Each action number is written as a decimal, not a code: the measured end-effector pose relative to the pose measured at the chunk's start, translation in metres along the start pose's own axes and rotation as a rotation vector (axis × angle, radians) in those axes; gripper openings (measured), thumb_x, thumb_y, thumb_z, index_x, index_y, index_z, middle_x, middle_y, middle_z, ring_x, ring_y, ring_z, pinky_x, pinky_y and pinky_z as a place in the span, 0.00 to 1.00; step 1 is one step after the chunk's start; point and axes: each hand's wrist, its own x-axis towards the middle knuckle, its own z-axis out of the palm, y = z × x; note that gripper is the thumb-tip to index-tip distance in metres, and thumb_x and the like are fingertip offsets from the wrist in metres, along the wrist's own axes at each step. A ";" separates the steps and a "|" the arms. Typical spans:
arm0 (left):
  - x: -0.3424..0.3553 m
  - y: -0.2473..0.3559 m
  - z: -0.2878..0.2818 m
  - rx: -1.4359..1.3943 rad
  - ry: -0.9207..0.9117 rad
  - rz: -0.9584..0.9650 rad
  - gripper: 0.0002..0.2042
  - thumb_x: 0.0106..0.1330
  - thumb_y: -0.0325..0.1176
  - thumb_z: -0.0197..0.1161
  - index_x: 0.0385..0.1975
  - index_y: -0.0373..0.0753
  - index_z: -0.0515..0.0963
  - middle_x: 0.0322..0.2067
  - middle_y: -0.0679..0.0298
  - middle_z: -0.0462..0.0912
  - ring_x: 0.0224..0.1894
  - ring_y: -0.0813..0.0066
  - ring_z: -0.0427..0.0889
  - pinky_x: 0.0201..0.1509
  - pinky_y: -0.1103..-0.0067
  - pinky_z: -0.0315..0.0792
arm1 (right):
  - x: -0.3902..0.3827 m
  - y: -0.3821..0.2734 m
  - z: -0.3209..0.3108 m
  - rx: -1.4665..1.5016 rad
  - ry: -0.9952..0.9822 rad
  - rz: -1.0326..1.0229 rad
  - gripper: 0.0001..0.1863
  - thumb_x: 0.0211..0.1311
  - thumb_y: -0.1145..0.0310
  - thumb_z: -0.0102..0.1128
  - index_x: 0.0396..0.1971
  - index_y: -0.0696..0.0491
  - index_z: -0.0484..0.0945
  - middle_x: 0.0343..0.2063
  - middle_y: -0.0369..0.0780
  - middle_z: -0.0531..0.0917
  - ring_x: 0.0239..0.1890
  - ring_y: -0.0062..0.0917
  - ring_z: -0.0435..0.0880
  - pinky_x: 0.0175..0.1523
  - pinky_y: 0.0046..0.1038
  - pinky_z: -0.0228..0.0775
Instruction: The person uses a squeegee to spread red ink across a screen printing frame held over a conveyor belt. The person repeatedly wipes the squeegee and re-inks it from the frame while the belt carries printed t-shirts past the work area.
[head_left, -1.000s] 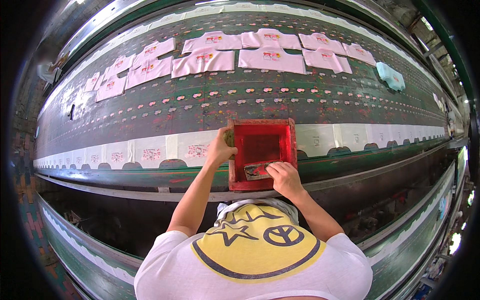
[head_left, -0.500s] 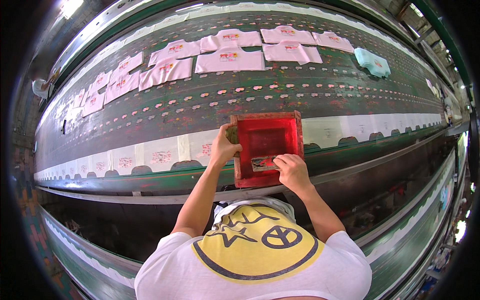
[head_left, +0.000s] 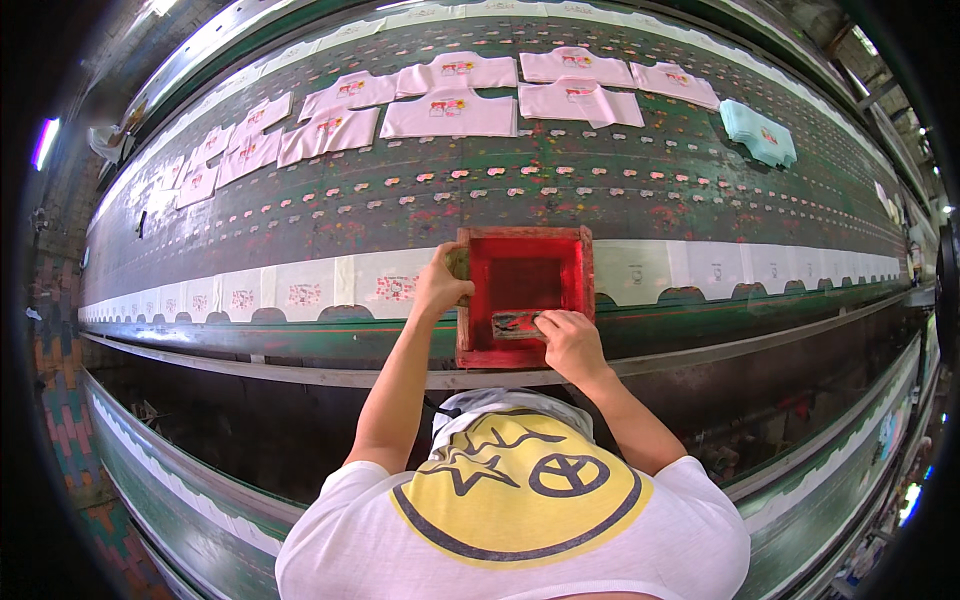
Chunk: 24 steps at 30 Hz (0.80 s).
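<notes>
A wooden screen-printing frame (head_left: 587,265) with a red-stained inside lies over the near edge of the long table. Its dark mesh window (head_left: 525,280) shows in the middle. My left hand (head_left: 438,287) grips the frame's left side, thumb lying over the rim and fingers mostly hidden behind it. Inside the frame, toward the end nearest me, a flat, ink-smeared squeegee (head_left: 508,324) rests low. My right hand (head_left: 573,343) is closed on the squeegee's right end.
White fabric pieces (head_left: 240,298), several with red prints, line the table's near edge on both sides of the frame. Farther back lie pale pink printed cloth pieces (head_left: 450,115) and a light blue stack (head_left: 757,132). A rail (head_left: 300,370) runs along the table front.
The whole view has shifted slightly. Both hands keep their holds, and the squeegee stays at the near end of the frame.
</notes>
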 end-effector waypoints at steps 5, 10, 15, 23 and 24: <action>0.003 -0.004 0.000 -0.003 -0.006 -0.027 0.44 0.42 0.32 0.79 0.69 0.46 0.74 0.47 0.49 0.90 0.52 0.50 0.90 0.57 0.62 0.82 | -0.002 -0.001 0.000 -0.001 -0.001 -0.012 0.12 0.55 0.76 0.62 0.40 0.54 0.85 0.42 0.41 0.89 0.48 0.36 0.89 0.55 0.39 0.79; 0.004 -0.005 0.001 -0.034 -0.036 -0.049 0.45 0.42 0.32 0.79 0.69 0.46 0.73 0.48 0.49 0.90 0.52 0.50 0.90 0.58 0.62 0.82 | -0.001 0.000 -0.002 0.028 -0.061 0.024 0.12 0.53 0.78 0.65 0.39 0.54 0.86 0.41 0.41 0.90 0.47 0.39 0.89 0.55 0.40 0.80; 0.002 -0.003 -0.002 0.016 -0.008 -0.013 0.44 0.42 0.33 0.79 0.68 0.46 0.73 0.46 0.48 0.90 0.50 0.48 0.90 0.57 0.62 0.82 | 0.028 0.007 -0.019 0.056 -0.137 0.045 0.09 0.55 0.76 0.68 0.37 0.53 0.85 0.38 0.40 0.89 0.44 0.38 0.89 0.51 0.41 0.79; 0.003 0.002 0.000 0.096 -0.038 -0.014 0.45 0.43 0.34 0.79 0.69 0.49 0.71 0.46 0.45 0.90 0.51 0.42 0.89 0.56 0.58 0.82 | 0.112 0.055 0.014 0.034 -0.012 0.043 0.04 0.60 0.70 0.70 0.34 0.52 0.85 0.36 0.40 0.87 0.42 0.39 0.87 0.49 0.43 0.77; 0.001 0.005 -0.002 0.108 -0.035 -0.019 0.45 0.43 0.33 0.79 0.69 0.48 0.71 0.46 0.46 0.90 0.50 0.43 0.89 0.55 0.59 0.82 | 0.104 0.050 0.016 0.008 -0.049 0.056 0.05 0.58 0.72 0.68 0.34 0.53 0.84 0.37 0.40 0.87 0.44 0.40 0.87 0.50 0.42 0.77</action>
